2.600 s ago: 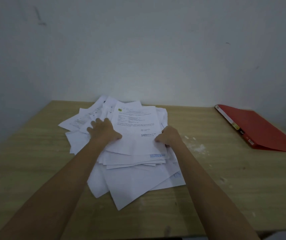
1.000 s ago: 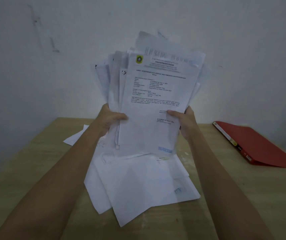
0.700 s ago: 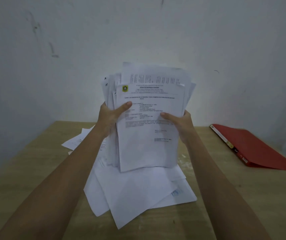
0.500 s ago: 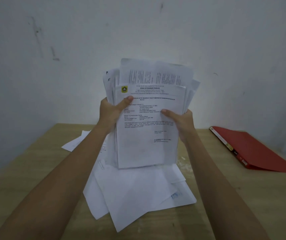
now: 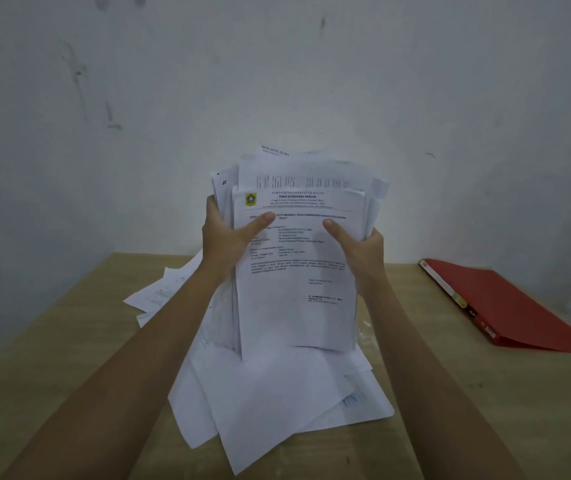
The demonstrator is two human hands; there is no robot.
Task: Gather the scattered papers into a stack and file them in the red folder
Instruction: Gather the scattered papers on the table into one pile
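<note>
A thick bundle of white printed papers (image 5: 297, 292) stands upright in front of me, its lower edge resting on loose sheets (image 5: 277, 400) spread on the wooden table (image 5: 69, 341). My left hand (image 5: 228, 237) grips the bundle's left edge, thumb across the front page. My right hand (image 5: 356, 247) grips the right edge the same way. The tops of the sheets are uneven. A few more loose sheets (image 5: 162, 292) lie behind my left forearm. The red folder (image 5: 512, 306) lies closed on the table at the far right.
A bare white wall (image 5: 277, 81) rises directly behind the table. White specks mark the wood beside the bundle's right edge. Bare wood lies between the papers and the folder.
Both hands lifted the bundle off the flat pile, stood it upright, then dropped it lower until its bottom edge met the sheets. The grip slid up the sides.
</note>
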